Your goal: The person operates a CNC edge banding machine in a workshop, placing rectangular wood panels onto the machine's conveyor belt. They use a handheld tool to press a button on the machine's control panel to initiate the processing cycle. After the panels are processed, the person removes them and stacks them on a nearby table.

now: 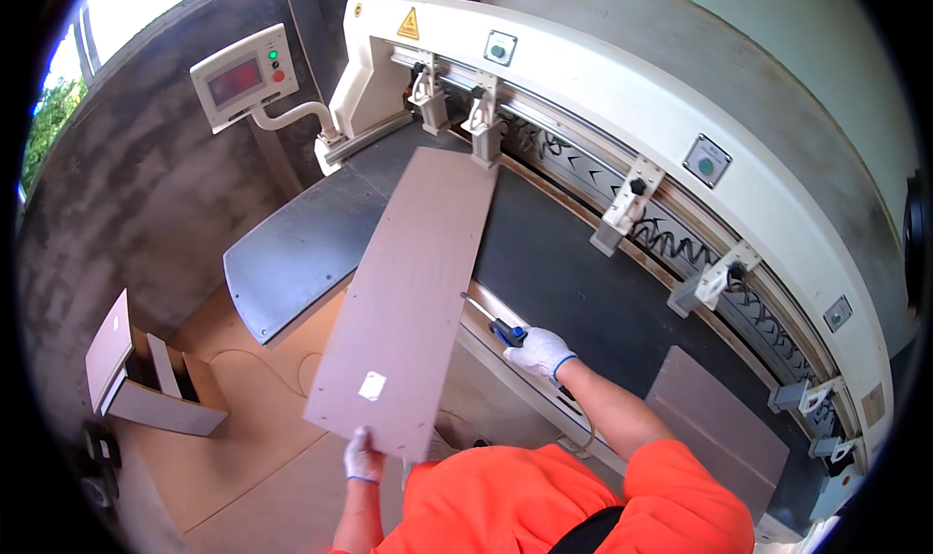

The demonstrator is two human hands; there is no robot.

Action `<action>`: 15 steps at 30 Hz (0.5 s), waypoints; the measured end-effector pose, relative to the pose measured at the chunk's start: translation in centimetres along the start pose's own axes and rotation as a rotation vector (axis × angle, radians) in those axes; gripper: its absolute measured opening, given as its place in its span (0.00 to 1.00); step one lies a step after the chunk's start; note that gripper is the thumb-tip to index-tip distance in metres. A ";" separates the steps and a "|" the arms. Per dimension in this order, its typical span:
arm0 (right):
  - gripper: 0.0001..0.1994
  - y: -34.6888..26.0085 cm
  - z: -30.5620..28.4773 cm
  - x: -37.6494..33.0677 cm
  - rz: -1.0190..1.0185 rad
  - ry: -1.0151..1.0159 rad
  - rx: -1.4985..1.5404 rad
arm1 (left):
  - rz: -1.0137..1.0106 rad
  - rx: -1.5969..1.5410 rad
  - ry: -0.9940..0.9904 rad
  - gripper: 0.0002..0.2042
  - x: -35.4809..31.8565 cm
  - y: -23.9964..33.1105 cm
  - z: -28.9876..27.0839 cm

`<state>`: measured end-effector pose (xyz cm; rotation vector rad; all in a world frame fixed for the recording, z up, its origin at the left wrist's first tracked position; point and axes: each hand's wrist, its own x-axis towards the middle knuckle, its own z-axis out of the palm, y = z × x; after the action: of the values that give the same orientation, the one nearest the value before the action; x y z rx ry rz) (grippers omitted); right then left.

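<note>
Brown board covers the floor at the left, where an open carton (146, 384) stands with its flaps up. Above it a control box (245, 76) with a red screen sits on a bent white arm.

Next comes the panel (408, 292), a long, flat, pale grey-brown sheet with square-cut edges and a dull, even face. A small white label (372, 386) is stuck near its near end, and a faint row of small marks runs along its middle. Its far end lies on the dark table (292, 253) of the machine (622, 78), close under a white clamp (483, 121); its near end juts out past the table edge, over the floor. The left hand (362, 460), in a white glove, grips that near end at its lower edge, fingers curled around it.

To the right, the right hand (540, 351), also in a white glove, rests on a blue handle (507, 332) on the rail along the table's front edge, fingers closed over it. It is apart from the panel.

Further right a second, smaller panel (724, 437) lies flat on the table. Behind it, more white clamps line the curved white machine housing.
</note>
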<state>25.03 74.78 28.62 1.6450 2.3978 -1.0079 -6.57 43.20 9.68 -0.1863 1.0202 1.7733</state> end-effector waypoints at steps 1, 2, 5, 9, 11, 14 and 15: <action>0.23 -1.2 0.1 1.1 -0.012 -0.018 0.001 | 0.115 0.001 0.072 0.16 0.8 2.5 -1.9; 0.23 -2.1 0.7 2.8 -0.023 -0.033 0.022 | 0.176 0.014 0.174 0.13 1.7 5.2 -3.4; 0.24 -5.2 3.0 10.0 -0.100 -0.024 0.142 | 0.394 0.337 0.354 0.10 4.7 12.9 -7.2; 0.34 -9.2 5.5 21.2 -0.008 0.250 0.184 | 0.503 0.376 0.466 0.14 7.7 20.0 -5.2; 0.40 -10.8 5.1 25.4 0.050 0.171 0.308 | 0.509 0.394 0.452 0.16 10.2 22.8 -4.1; 0.33 -13.1 4.8 31.2 0.052 0.175 0.394 | 0.543 0.593 0.483 0.14 14.9 26.7 -2.7; 0.30 -12.7 5.0 33.4 0.057 0.204 0.402 | 0.541 0.722 0.454 0.14 16.7 28.3 -1.6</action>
<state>-1.57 96.39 17.37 2.0180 2.3648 -1.4539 -38.15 50.78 14.92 0.1692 2.1302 1.7276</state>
